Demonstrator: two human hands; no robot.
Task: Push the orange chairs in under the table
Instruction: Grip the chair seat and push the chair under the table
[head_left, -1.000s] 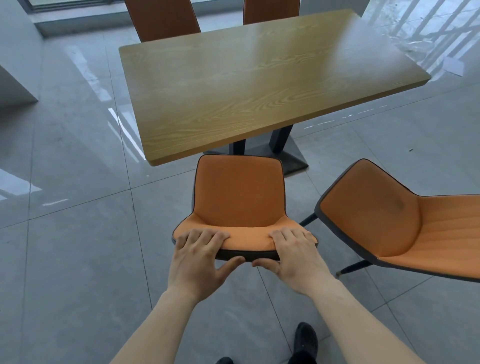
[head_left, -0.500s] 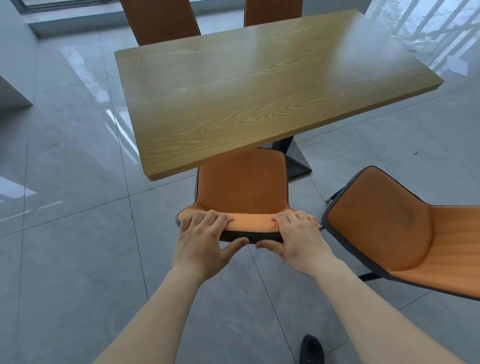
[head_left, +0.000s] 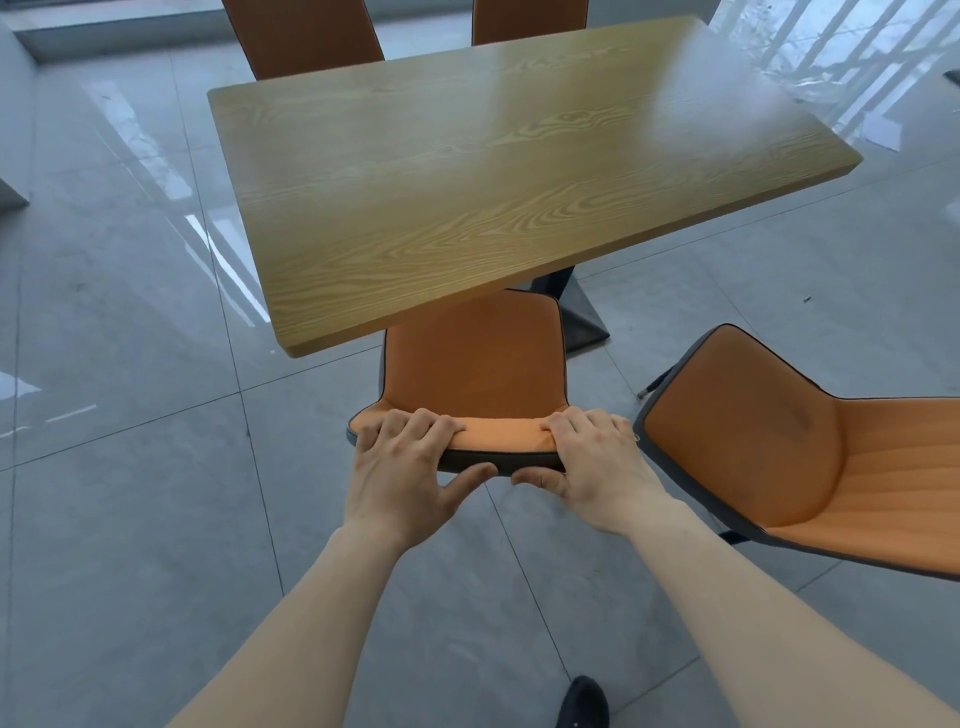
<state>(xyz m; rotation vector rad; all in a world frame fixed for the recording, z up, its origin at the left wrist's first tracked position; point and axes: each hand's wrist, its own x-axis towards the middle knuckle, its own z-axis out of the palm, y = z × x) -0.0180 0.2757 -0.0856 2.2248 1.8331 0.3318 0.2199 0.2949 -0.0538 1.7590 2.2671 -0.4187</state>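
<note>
An orange chair with a dark rim stands at the near edge of the wooden table, the front of its seat hidden under the tabletop. My left hand and my right hand both grip the top of its backrest, fingers over the front and thumbs behind. A second orange chair stands to the right, away from the table and turned sideways. Two more orange chairs show their backs at the table's far side.
The floor is glossy grey tile. The table's dark pedestal base sits just right of the chair I hold. My dark shoe shows at the bottom. A low wall or ledge runs along the far left.
The chair in my hands has slid forward, so more of its seat now lies under the tabletop. I have stepped closer to the table.
</note>
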